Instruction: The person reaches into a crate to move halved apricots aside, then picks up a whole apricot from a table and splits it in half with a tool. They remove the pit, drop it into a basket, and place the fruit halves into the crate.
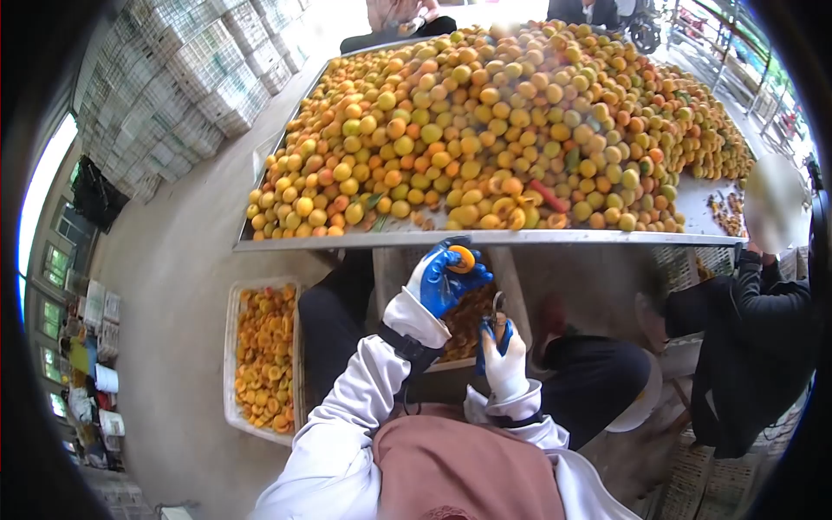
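Note:
In a blue-and-white glove, my left hand (440, 284) is closed around an orange apricot (462, 258), just in front of the table's near edge. My right hand (506, 362), gloved the same way, grips a small hand tool with a curved metal head (498, 314); its exact kind is hard to make out. The tool is apart from the apricot, lower and to the right. Beneath both hands stands a crate (511, 299) with dark orange fruit pieces inside, partly hidden by my arms. A large heap of whole apricots (485, 121) covers the table above.
The metal table rim (485, 237) runs across in front of me. A red-handled object (548, 196) lies among the fruit. On the left, a white crate (230, 373) holds halved apricots. A person in dark clothes (750, 347) sits at right; stacked crates (173, 87) stand behind left.

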The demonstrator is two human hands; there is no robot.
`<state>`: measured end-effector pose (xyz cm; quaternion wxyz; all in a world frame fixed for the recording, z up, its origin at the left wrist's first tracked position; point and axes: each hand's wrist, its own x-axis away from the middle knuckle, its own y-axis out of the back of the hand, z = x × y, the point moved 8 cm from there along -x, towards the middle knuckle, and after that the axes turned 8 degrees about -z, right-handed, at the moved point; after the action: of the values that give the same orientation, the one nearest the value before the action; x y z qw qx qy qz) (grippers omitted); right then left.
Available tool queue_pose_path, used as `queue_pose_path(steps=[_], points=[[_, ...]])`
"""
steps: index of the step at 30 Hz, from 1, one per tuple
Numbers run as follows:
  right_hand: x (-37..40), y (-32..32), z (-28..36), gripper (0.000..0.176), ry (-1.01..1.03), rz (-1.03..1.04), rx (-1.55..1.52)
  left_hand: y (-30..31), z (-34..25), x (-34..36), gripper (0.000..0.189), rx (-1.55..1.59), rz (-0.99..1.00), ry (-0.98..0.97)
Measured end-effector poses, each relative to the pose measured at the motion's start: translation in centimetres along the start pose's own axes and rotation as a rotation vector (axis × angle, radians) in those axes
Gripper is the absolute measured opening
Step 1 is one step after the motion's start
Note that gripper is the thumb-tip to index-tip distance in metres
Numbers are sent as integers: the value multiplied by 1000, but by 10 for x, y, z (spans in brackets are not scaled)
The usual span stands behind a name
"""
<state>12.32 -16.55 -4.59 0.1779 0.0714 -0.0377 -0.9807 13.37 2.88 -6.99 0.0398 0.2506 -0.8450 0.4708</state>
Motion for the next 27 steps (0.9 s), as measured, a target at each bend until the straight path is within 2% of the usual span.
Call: queue_pose_path(steps=[1,2,4,5,7,16,18,19,21,22,24,25,27], points=[[0,-5,1,24,24,41,41,2,5,11,39,-23,26,-20],[1,-10,0,24,24,74,57,7,15,16,40,45,45,48],[2,-19,-1,20,-67,148,83,7,27,23,43,86,86,114],[2,-22,-1,15,-86,178,106,3,29,29,43,91,76,122],[2,-25,-3,17,-89,191,130,-6,33,43,43,99,-9,190],[2,-24,-23,24,-124,210,103,-9,48,52,38,36,-103,117],[7,-27,-41,23,-349,252,-129,-6,52,52,37,22,-126,97],[7,-26,-44,23,-351,248,-131,-7,55,52,37,2,-102,95],[11,-29,-52,21,-526,264,-286,-7,60,53,38,-21,-77,96],[10,-27,-50,21,-526,259,-289,-9,59,53,39,-68,-48,60],[19,-28,-40,19,-750,310,-414,-10,59,52,39,-116,-17,26],[19,-27,-39,19,-749,309,-416,-8,57,51,39,-153,-12,-9],[25,-32,-37,27,-913,347,-622,-10,50,52,40,-193,0,-47]])
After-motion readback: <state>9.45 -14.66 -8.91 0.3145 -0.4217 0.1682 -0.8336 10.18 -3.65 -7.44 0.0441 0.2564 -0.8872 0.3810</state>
